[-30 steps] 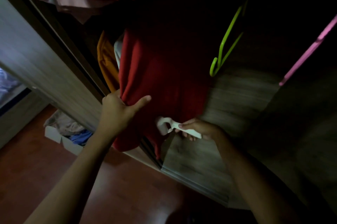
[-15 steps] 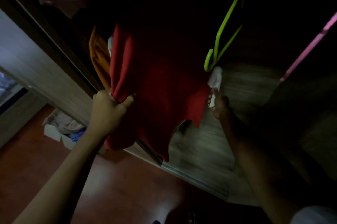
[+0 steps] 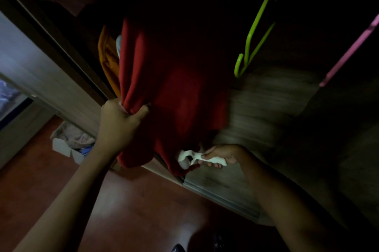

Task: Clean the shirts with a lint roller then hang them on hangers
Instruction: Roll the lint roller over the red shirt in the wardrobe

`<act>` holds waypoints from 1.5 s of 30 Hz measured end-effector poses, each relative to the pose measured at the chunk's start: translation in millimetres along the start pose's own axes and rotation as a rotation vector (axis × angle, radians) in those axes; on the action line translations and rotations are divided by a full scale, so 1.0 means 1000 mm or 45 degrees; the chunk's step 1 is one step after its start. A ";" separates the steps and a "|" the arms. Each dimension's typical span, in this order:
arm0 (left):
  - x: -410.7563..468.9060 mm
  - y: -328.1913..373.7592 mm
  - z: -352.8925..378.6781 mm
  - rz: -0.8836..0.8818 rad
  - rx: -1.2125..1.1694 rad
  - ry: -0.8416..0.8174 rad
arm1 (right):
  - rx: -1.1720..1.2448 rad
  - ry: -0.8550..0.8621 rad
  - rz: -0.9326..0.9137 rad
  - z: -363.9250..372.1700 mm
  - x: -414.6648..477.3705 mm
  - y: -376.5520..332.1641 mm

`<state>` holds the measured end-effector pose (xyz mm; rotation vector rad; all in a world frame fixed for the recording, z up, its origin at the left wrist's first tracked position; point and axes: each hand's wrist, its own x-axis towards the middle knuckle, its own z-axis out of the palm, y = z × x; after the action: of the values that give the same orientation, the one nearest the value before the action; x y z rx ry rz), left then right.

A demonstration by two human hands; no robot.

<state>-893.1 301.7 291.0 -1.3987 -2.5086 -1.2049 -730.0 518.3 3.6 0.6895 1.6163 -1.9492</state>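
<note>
A red shirt (image 3: 176, 92) hangs in a dark wardrobe; its top and its hanger are lost in shadow. My left hand (image 3: 121, 120) is closed on a bunch of the shirt's left edge and pulls it taut. My right hand (image 3: 221, 154) grips the handle of a white lint roller (image 3: 189, 158), whose head lies against the shirt's lower hem. An empty green hanger (image 3: 253, 34) hangs to the right of the shirt, and a pink hanger (image 3: 348, 51) shows at the far right.
An orange garment (image 3: 107, 59) hangs behind the red shirt on the left. The wardrobe's sliding door (image 3: 47, 79) runs along the left. A white box (image 3: 67, 149) with clothes sits on the reddish wooden floor (image 3: 133, 210). The wardrobe's wooden side panel (image 3: 266, 108) is right of the shirt.
My right hand with the lint roller has swept from the shirt's right edge near the green hanger down to the lower hem. My left hand keeps its grip on the shirt.
</note>
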 end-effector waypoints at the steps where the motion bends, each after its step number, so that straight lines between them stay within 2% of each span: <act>1: -0.001 0.000 -0.001 -0.002 -0.009 -0.010 | 0.040 0.064 -0.039 -0.005 -0.001 -0.005; 4: -0.004 0.001 0.001 -0.042 -0.036 -0.037 | 0.287 0.419 -0.201 -0.029 -0.001 -0.020; 8: -0.007 0.003 0.003 -0.046 -0.010 -0.034 | 0.824 0.999 -0.332 -0.073 0.004 -0.025; 11: -0.008 0.005 0.005 -0.045 -0.014 -0.026 | 1.151 1.159 -0.409 -0.085 -0.002 -0.023; 14: -0.009 0.005 0.007 -0.059 -0.016 -0.009 | 1.128 0.973 -0.449 -0.063 -0.012 -0.027; 20: -0.008 0.009 0.013 -0.064 -0.042 0.028 | 0.280 0.352 -0.298 0.002 -0.043 -0.029; 23: -0.010 0.013 0.012 -0.032 -0.057 0.019 | -0.021 0.112 -0.228 0.008 -0.066 -0.040; 25: -0.011 0.014 0.011 -0.044 -0.066 0.018 | -0.118 0.103 -0.240 0.003 -0.083 -0.056; 28: -0.014 0.016 0.010 -0.065 -0.069 0.010 | 0.002 0.279 -0.394 -0.012 -0.110 -0.090; 30: -0.017 0.021 0.010 -0.086 -0.092 0.001 | 0.225 0.517 -0.579 -0.025 -0.124 -0.114; 33: -0.020 0.026 0.011 -0.110 -0.165 -0.023 | 0.715 0.876 -0.875 -0.038 -0.139 -0.150; 36: -0.022 0.027 0.013 -0.099 -0.187 -0.050 | 1.024 1.018 -1.032 -0.033 -0.147 -0.175; 39: -0.021 0.027 0.013 -0.082 -0.173 -0.048 | 0.798 0.892 -1.021 -0.017 -0.153 -0.179; 41: -0.020 0.029 0.013 -0.064 -0.185 -0.041 | 0.510 0.654 -0.933 -0.005 -0.159 -0.172; 45: -0.021 0.029 0.010 -0.016 -0.161 -0.036 | -0.011 0.167 -0.606 0.009 -0.180 -0.160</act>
<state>-856.2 302.2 293.7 -1.4382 -2.5039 -1.3780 -704.7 547.0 241.9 0.4641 2.0106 -2.2578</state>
